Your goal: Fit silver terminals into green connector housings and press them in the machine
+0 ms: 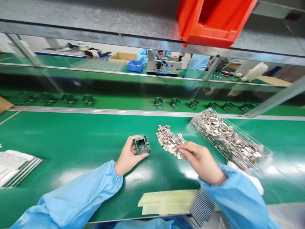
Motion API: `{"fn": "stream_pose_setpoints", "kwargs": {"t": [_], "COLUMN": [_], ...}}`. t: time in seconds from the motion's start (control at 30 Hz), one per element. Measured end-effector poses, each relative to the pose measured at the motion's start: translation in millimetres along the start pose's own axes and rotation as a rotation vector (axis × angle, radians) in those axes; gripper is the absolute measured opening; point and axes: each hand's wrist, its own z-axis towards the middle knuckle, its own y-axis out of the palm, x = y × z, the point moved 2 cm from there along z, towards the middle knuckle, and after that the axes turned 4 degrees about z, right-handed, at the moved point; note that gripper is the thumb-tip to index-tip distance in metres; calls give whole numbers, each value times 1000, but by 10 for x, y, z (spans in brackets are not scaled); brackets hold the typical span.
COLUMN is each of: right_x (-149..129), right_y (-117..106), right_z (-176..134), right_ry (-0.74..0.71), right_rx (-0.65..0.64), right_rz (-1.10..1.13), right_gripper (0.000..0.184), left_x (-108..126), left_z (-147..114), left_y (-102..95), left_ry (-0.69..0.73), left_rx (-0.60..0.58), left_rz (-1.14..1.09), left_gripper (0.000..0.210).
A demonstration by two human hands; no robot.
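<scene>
My left hand [128, 156] holds a small dark green plastic housing [142, 145] between thumb and fingers, its hollow side facing up toward me. To the right lies a loose pile of small shiny metal pieces [168, 138] on the green tabletop. My right hand [199, 160] is at the near right edge of that pile, with thumb and forefinger pinched together. Whatever is between those fingertips, perhaps one metal piece, is too small to make out. Beyond my right hand stands a clear plastic box [230, 119] full of the same kind of metal pieces.
Along the back, several similar green housings [158, 102] stand in a row on a green strip [124, 98]. A red bin [212, 35] sits on the shelf overhead. Yellow tape [166, 202] and a grey ribbed block [202, 207] lie at the front edge. White stacked sheets [16, 168] lie left.
</scene>
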Motion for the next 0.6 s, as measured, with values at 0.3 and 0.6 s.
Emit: {"fn": "stream_pose_setpoints", "kwargs": {"t": [0.3,0.6], "right_x": [-73,23], "right_y": [458,733], "right_z": [-870,-971], "right_ry": [223,311], "right_rx": [445,557], "right_rz": [401,407], "right_gripper": [17,17], "left_x": [328,292], "left_z": [-506,-636], "left_y": [952,1028], "left_ry": [-86,-134], "left_rx": [-291,-411], "left_rz": [-203,-231], "left_gripper": [59,50]}}
